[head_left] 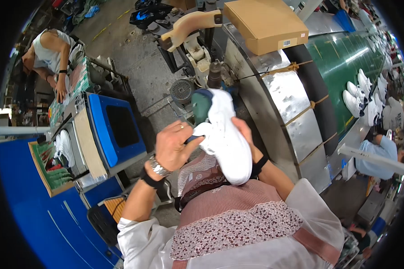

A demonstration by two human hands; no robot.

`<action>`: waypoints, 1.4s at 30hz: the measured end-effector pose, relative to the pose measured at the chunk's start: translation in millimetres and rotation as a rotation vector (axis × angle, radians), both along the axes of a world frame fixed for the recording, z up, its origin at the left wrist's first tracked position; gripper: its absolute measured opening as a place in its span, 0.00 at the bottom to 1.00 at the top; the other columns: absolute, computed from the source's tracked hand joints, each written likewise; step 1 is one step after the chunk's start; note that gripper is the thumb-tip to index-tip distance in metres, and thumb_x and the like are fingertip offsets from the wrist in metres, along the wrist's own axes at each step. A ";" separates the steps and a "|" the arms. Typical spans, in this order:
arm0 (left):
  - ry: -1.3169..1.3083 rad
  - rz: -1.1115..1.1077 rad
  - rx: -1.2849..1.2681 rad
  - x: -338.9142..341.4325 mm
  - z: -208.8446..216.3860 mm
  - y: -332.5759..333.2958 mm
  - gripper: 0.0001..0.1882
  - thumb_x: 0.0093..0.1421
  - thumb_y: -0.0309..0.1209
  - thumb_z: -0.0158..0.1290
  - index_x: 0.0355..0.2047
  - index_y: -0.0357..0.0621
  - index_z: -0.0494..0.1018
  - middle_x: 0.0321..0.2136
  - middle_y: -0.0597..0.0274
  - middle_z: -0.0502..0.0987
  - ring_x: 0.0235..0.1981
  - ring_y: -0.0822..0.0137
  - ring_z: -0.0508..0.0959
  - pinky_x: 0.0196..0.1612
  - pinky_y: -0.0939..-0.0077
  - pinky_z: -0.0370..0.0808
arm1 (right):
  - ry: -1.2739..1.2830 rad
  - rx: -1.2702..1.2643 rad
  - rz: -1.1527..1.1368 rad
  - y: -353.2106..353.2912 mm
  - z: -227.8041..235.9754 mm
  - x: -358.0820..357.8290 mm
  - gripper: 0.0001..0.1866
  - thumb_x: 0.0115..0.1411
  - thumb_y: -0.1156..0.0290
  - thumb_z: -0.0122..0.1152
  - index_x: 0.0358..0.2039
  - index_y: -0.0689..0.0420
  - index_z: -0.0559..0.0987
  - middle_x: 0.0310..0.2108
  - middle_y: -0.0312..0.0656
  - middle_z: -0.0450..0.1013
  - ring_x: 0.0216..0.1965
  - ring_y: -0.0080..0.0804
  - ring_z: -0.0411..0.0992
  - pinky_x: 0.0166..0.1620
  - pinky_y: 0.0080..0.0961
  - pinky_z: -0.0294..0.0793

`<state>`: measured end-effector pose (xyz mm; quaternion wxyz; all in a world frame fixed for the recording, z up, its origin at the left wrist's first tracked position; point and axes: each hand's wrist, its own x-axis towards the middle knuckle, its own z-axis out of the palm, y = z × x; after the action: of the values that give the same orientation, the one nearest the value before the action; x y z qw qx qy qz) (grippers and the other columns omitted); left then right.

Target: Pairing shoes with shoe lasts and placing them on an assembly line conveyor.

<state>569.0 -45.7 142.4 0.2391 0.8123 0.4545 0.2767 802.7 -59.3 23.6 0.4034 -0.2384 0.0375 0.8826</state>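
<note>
A white sneaker [232,150] hangs in front of my apron, toe toward me and heel away. Its dark green lining [202,107] and navy collar edge show at the opening. My right hand [245,134] grips the shoe along its right side, partly hidden behind it. On the left, my left hand [171,145] is closed, its thumb and fingers pinching a navy and white edge by the tongue. The fingertips of that hand are partly hidden.
Ahead stands a machine with a motor [182,91] and a curved tan arm [191,28]. A cardboard box [267,27] rests on a metal housing beside a green conveyor belt [341,62] carrying white shoes [355,98]. A co-worker [54,51] bends over a bench at left, near a blue panel [104,130].
</note>
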 end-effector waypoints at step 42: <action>-2.127 0.000 -1.157 185.1 -132.9 46.7 0.42 0.68 0.63 0.43 0.70 0.43 0.59 0.61 0.48 0.73 0.56 0.51 0.78 0.59 0.53 0.77 | -2.010 1.135 0.185 140.2 87.8 24.5 0.43 0.45 0.52 0.74 0.52 0.71 0.67 0.38 0.57 0.80 0.40 0.53 0.81 0.45 0.39 0.80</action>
<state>754.1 1.0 9.5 0.8211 -0.0480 0.0872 0.5621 827.1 80.9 111.4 0.2342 -0.6189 -0.7194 0.2110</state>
